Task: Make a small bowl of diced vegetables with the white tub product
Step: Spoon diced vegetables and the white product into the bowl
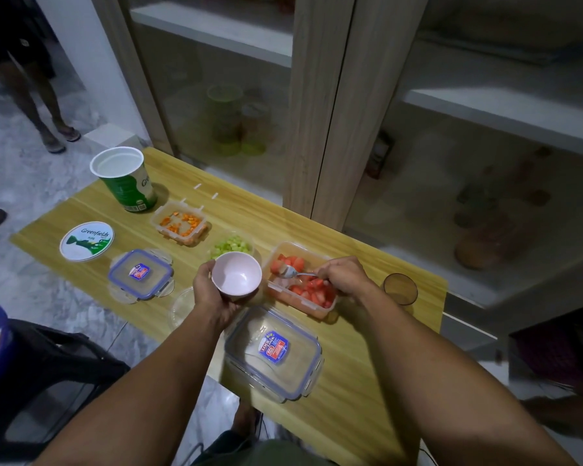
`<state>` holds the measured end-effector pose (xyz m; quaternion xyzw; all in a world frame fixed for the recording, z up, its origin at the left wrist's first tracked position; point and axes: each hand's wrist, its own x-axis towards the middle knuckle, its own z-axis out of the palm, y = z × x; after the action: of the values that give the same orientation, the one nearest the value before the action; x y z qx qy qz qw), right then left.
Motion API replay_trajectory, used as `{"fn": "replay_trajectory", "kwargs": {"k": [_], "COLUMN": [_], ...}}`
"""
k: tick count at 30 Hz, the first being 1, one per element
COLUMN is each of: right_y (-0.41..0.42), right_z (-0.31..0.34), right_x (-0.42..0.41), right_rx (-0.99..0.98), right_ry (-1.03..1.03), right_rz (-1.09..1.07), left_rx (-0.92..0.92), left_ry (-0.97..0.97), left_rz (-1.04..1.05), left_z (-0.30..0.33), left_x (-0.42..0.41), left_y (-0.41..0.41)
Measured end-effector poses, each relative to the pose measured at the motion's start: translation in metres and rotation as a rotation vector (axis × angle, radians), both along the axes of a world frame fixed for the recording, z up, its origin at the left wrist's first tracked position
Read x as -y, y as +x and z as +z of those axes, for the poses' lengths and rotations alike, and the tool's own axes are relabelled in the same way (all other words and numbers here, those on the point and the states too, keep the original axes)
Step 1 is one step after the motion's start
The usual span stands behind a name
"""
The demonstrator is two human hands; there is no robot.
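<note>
My left hand (212,294) grips the pink bowl (237,273), raised over the counter (367,381) and tilted toward me. My right hand (342,276) pinches the spoon (292,272), whose head sits in the tomato container (302,279). Cucumber tub (233,245): just beyond the bowl. Carrot container (180,225): farther left. White tub (123,178): open, upright at the far left corner; its round lid (86,242) lies nearer. Small clip lid (140,274): left of the bowl. Large clip lid (273,351): near edge. Brown glass (400,288): right of my right hand.
</note>
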<state>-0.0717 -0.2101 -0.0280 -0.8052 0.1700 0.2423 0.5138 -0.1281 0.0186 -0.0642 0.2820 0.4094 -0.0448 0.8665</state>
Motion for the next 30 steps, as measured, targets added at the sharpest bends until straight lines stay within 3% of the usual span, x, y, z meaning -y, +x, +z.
{"fn": "replay_trajectory", "kwargs": {"k": [7,13,18,24,30], "right_y": [0.001,-0.009,-0.023,-0.024,-0.014], "right_z": [0.025,0.04,0.049,0.054,0.05], "right_x": [-0.001,-0.031,-0.052,-0.061,-0.072], "right_rx": [0.187,0.5,0.668,0.579,0.348], "right_ry": [-0.035,-0.25,-0.343,-0.199,0.013], "right_rz": [0.045,0.424,0.538,0.372,0.133], "left_rx": [-0.01,0.006,0.025,-0.005,-0.042], "left_ry": [0.047,0.039,0.007,-0.069,-0.035], "left_rz": [-0.048,-0.069,-0.086,0.012,0.038], "left_z": [0.0,0.008,0.011,0.021,0.016], "left_x": [0.007,0.016,0.014,0.005,-0.019], "left_y": [0.001,-0.002,-0.013,-0.029,-0.027]}}
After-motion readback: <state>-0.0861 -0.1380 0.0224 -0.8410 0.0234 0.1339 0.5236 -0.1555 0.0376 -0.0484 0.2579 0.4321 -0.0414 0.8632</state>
